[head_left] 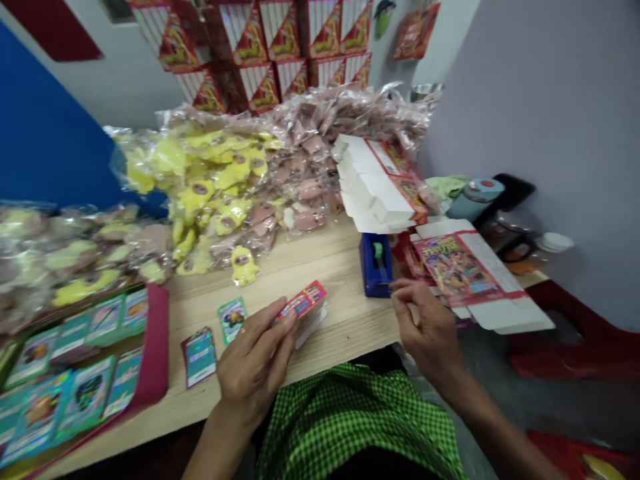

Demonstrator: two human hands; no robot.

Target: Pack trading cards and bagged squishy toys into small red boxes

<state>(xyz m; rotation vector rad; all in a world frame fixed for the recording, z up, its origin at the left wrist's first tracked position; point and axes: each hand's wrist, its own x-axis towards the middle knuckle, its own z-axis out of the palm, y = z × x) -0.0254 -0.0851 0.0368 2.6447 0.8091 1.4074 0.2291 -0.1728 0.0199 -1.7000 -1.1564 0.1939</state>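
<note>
My left hand [257,357] is closed around a small red printed carton [306,299], held just above the wooden table. My right hand [425,323] is closed in a pinch at the front edge of a blue tape dispenser [369,270]. Between its thumb and fingers is the end of the clear tape [383,270], which runs from the green-cored roll. Left of the carton, a teal trading card [232,319] and a small stack of cards [200,358] lie on the table.
A magenta-rimmed tray [159,340] of card stacks stands at left. Bagged yellow plush toys [200,190] and pink ones [305,190] are heaped behind. Flat unfolded cartons [375,193] and a printed carton sheet [460,267] lie at right, near a light-blue bottle [475,197].
</note>
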